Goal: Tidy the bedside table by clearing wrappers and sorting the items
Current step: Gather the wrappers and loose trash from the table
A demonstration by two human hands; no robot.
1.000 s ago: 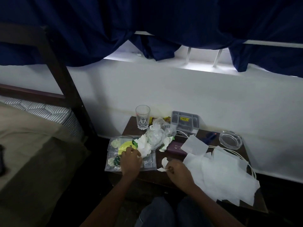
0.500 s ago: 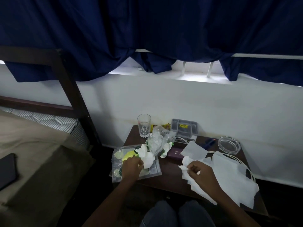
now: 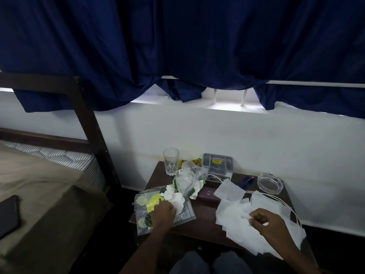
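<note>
A dark wooden bedside table carries a heap of wrappers. My left hand grips a crumpled white wrapper at the front left, over a clear plastic packet with yellow and green print. More crumpled clear and white wrappers pile up behind it. My right hand pinches a small white scrap above the spread of white tissue sheets on the right half of the table.
A drinking glass, a grey compartment box, a glass ashtray, a dark purple case and a white cable also lie on the table. A bed with a phone stands to the left.
My right hand has carried the small white scrap from the table's front centre to the right, over the tissue sheets. My left hand has stayed on the wrapper pile. The camera has tilted up.
</note>
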